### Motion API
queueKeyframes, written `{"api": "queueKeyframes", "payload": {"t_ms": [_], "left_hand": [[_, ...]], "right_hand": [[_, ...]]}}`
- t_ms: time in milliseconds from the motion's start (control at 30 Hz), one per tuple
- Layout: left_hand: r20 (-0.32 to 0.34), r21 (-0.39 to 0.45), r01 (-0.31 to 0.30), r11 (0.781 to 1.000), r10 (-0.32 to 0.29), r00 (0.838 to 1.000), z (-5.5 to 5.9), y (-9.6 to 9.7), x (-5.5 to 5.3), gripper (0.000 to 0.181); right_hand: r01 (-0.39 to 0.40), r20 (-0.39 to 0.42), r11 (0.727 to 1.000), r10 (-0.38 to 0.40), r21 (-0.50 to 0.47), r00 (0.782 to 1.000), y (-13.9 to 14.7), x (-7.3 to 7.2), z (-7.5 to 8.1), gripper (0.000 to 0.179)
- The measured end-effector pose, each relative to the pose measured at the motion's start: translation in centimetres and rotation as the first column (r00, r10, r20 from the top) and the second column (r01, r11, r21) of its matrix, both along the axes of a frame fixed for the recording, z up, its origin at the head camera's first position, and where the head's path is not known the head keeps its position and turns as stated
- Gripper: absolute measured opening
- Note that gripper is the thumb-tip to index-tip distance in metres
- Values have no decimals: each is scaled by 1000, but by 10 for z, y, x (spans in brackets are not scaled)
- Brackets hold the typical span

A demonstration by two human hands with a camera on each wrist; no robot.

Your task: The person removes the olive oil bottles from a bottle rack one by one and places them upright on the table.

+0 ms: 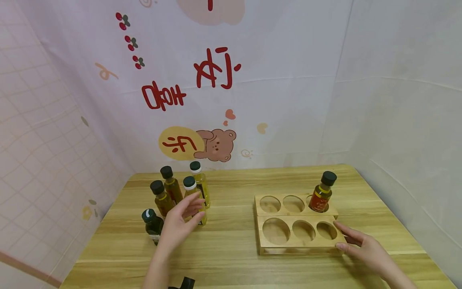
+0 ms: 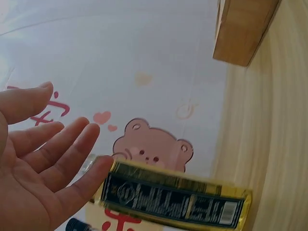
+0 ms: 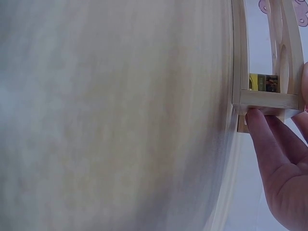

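My left hand (image 1: 182, 218), fingers loosely spread, is at the nearer yellow oil bottle (image 1: 203, 218) with a dark green cap. In the left wrist view, the little finger overlaps this bottle's (image 2: 178, 195) upper end; contact cannot be told. My right hand (image 1: 366, 251) holds the right end of a two-tier wooden bottle rack (image 1: 258, 224), thumb at the front corner and a finger further back. Up close, fingers (image 3: 269, 144) lie against the rack's end (image 3: 269, 99). One small red-labelled bottle (image 1: 320, 196) stands in the rear tier's right hole.
Behind the nearer yellow bottle stands another (image 1: 205, 192). Two brown-yellow bottles (image 1: 174, 190) (image 1: 163, 202) and a dark green bottle (image 1: 153, 224) are to the left. Wooden tabletop (image 1: 231, 237) lies between bottles and rack. A black object (image 1: 187, 283) sits at the front edge.
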State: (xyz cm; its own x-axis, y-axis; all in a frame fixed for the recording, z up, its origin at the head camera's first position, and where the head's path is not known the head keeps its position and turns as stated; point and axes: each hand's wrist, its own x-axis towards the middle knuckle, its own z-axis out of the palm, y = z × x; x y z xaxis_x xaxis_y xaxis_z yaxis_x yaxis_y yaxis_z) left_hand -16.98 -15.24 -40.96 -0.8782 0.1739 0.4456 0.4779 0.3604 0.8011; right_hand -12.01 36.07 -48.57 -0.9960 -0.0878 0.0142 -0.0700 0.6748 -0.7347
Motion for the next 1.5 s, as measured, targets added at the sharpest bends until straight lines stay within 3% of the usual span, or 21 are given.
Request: {"api": "queueKeyframes", "payload": {"t_ms": [300, 633, 867, 1167, 1500], "left_hand": [[-36, -28, 105, 994, -106, 994, -14, 38, -7, 54], [26, -58, 249, 967, -247, 969, -26, 90, -16, 50], [66, -80, 344, 936, -339, 938, -23, 131, -19, 49], [89, -87, 415, 906, -408, 909, -16, 176, -29, 47], [175, -130, 445, 886, -421, 890, -2, 220, -48, 48]], "right_hand": [[-6, -25, 1000, 6, -7, 1000, 0, -1, -1, 65], [-1, -18, 1000, 0, -25, 1000, 0, -1, -3, 65], [5, 28, 999, -3, -38, 1000, 0, 0, -1, 67], [0, 24, 999, 1, -33, 1000, 0, -1, -1, 67], [-5, -36, 1000, 5, -9, 999, 0, -1, -1, 65]]}}
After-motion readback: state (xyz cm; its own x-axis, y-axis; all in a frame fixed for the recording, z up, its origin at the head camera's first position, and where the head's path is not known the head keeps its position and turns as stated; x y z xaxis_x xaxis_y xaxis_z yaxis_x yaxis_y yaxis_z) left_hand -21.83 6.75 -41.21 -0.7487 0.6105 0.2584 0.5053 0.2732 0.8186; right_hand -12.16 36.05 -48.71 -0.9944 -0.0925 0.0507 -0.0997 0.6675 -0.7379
